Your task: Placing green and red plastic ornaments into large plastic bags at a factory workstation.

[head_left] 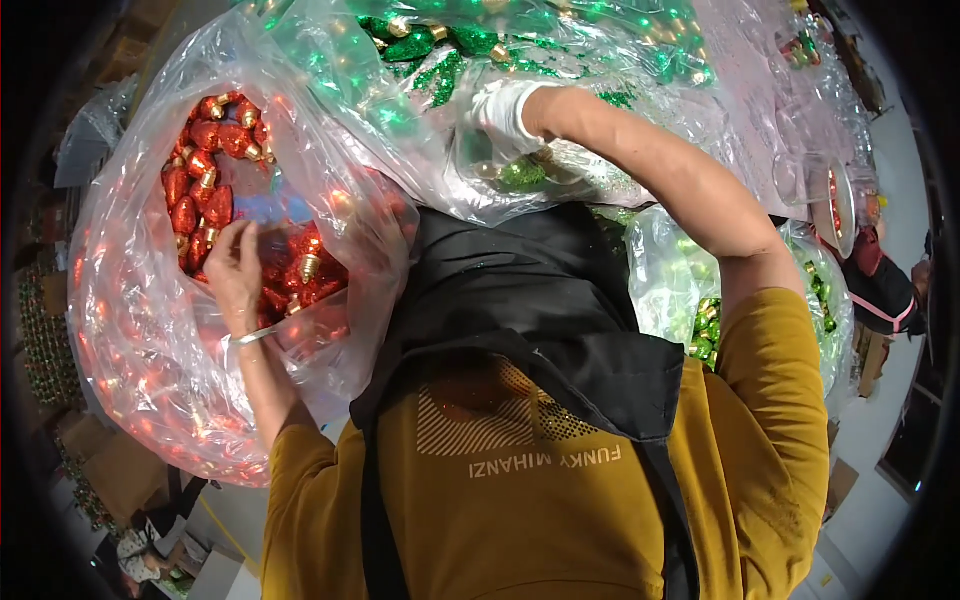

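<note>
At the left, a large clear plastic bag (110, 240) stands open, full of red glittery bulb-shaped ornaments (205, 165) with gold screw caps. My bare left hand (237, 270) reaches into its mouth, fingers drawn together against the red ornaments; what they hold, if anything, is hidden. My right hand (500, 110), in a white glove, is over the table among clear plastic. Its fingers are hidden by the glove and glare. Just below it lies a light-green glittery ornament (522, 172). Dark green glittery ornaments (410, 45) with gold caps lie beyond it under plastic.
On my right, another clear bag (660, 270) holds bright green ornaments (706, 325). A clear round tub (842, 212) is at the table's right side, near another person (885, 285). Cardboard boxes (120, 465) are on the floor at the left, with a second person (145, 555) lower down.
</note>
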The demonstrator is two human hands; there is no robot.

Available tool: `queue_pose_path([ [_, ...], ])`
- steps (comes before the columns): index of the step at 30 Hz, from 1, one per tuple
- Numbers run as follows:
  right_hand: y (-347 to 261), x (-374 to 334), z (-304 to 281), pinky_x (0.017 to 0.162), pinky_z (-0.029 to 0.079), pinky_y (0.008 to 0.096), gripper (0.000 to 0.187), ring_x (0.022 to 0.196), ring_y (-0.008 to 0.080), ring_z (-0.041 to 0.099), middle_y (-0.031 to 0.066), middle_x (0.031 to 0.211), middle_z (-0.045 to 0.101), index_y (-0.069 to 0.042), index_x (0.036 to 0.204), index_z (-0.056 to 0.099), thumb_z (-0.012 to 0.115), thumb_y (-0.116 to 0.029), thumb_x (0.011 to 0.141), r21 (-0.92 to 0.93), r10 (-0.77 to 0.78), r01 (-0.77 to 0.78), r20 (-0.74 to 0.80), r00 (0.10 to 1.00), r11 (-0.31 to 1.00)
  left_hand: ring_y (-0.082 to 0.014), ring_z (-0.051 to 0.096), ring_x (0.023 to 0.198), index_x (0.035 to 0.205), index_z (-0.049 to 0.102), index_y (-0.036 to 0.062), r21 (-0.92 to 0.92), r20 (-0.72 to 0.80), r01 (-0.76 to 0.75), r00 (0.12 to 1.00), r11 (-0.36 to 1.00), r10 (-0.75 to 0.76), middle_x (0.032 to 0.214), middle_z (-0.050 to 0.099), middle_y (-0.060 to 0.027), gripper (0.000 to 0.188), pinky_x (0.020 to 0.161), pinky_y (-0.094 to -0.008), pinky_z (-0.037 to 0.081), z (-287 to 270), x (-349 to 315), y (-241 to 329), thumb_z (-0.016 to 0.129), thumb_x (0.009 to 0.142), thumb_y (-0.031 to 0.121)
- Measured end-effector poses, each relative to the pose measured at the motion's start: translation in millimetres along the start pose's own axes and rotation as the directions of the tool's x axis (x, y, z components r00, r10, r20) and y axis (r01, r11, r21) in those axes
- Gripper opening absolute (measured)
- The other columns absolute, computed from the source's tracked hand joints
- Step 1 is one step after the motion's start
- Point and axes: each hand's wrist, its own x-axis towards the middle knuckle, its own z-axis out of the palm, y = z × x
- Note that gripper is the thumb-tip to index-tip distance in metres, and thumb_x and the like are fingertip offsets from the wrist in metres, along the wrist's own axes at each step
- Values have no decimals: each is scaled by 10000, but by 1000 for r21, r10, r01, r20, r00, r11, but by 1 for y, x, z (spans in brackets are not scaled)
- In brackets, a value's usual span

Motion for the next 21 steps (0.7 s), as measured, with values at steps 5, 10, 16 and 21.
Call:
queue_pose_path([
  [5,-16,-10,-11,821,499,404,504,953,354,622,185,999,643,-50,1131,607,747,-279,704,-5,69,-68,40,997,998,-267,643,834,1038,624,-36,274,160,70,980,959,-117,923,672,-172,307,758,-369,487,-28,5,-33,621,872,222],
  [10,-28,-42,-29,846,502,383,429,990,336,613,179,1099,617,-59,1155,602,696,-226,772,5,93,-93,-188,978,996,-358,592,981,1093,570,-10,590,575,-211,787,779,-223,1038,634,-182,393,843,-451,462,10,-5,-100,659,811,249],
  [16,-6,-224,17,794,485,255,256,904,159,626,121,1048,660,-6,1087,628,618,-160,883,674,691,-174,-660,294,718,-365,611,931,1092,569,-6,679,639,-555,769,480,-15,973,644,-194,504,835,-430,489,-14,-17,-105,752,684,227],
  [21,20,-371,272,803,493,451,427,912,398,627,249,975,636,-44,990,659,473,-417,897,166,945,-979,286,159,115,-347,614,945,1092,585,29,707,687,-441,614,553,-388,972,645,-182,503,829,-446,493,-40,6,-100,755,642,177],
])
